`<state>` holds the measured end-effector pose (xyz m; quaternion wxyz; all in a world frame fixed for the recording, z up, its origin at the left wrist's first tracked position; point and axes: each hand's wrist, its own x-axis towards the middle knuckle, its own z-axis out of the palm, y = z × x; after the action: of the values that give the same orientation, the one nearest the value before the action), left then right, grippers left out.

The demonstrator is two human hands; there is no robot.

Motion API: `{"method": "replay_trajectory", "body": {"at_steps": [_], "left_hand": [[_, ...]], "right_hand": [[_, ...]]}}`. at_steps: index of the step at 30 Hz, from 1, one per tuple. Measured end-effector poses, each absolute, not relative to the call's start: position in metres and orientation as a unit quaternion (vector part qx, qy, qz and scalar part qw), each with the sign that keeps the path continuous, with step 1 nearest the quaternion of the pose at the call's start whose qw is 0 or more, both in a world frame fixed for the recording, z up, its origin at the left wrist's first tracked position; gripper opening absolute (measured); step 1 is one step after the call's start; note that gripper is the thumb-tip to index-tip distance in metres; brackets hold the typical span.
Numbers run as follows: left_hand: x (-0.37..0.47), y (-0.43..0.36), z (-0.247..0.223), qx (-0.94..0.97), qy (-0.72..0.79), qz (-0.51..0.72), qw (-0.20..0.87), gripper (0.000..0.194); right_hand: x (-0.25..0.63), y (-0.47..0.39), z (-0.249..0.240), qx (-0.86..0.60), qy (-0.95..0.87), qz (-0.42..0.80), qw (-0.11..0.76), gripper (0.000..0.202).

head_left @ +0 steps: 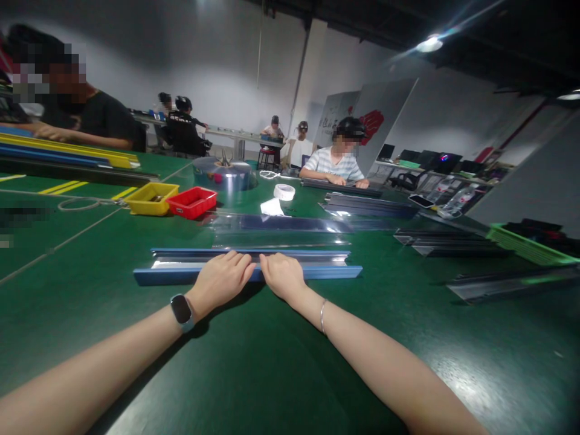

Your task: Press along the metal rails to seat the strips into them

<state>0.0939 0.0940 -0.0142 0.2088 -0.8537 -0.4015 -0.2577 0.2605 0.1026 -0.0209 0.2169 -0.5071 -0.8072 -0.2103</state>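
Note:
A long blue channel-shaped profile (pixel 333 273) lies crosswise on the green table in front of me, its pale inner face showing. My left hand (pixel 224 275) is closed over its middle, fingers curled across the channel. Close beside it my right hand (pixel 283 275) grips the same profile, the two thumbs almost meeting. The fingertips of both hands are hidden inside the channel. Just beyond the profile lie clear plastic strips (pixel 281 240).
A yellow bin (pixel 151 198) and a red bin (pixel 193 202) stand left of centre, near a roll of clear strip (pixel 224 174) and a tape roll (pixel 284 192). Dark profiles (pixel 516 281) and a green basket (pixel 528 244) are at right. Co-workers sit around the table.

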Motion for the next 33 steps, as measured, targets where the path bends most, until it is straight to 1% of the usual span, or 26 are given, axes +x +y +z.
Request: {"method": "replay_trajectory", "body": {"at_steps": [6, 11, 14, 19, 21, 26, 31, 33], "left_hand": [[0.0924, 0.0968, -0.0171, -0.861, -0.389, -0.236, 0.228, 0.031], [0.0927, 0.095, -0.0142, -0.861, -0.38, -0.25, 0.23, 0.028], [0.0932, 0.0948, -0.0144, -0.861, -0.386, -0.246, 0.22, 0.028], [0.0934, 0.0964, -0.0188, -0.858, -0.398, -0.242, 0.217, 0.031], [0.0935, 0.0956, -0.0181, -0.856, -0.403, -0.241, 0.217, 0.03], [0.0937, 0.0929, -0.0142, -0.855, -0.407, -0.249, 0.204, 0.026], [0.0933, 0.0954, -0.0184, -0.861, -0.403, -0.237, 0.202, 0.029], [0.0933, 0.0956, -0.0185, -0.861, -0.402, -0.237, 0.201, 0.03]], "right_hand": [[0.2612, 0.1019, -0.0202, -0.504, -0.799, -0.204, 0.258, 0.041], [0.2611, 0.1043, -0.0236, -0.508, -0.801, -0.211, 0.236, 0.044], [0.2616, 0.1029, -0.0219, -0.507, -0.805, -0.194, 0.24, 0.043], [0.2629, 0.0999, -0.0166, -0.5, -0.805, -0.151, 0.279, 0.04], [0.2627, 0.1005, -0.0178, -0.506, -0.804, -0.156, 0.271, 0.04], [0.2609, 0.1034, -0.024, -0.527, -0.799, -0.194, 0.212, 0.045], [0.2607, 0.1028, -0.0228, -0.526, -0.791, -0.194, 0.245, 0.041], [0.2609, 0.1029, -0.0228, -0.525, -0.792, -0.192, 0.245, 0.041]]}}
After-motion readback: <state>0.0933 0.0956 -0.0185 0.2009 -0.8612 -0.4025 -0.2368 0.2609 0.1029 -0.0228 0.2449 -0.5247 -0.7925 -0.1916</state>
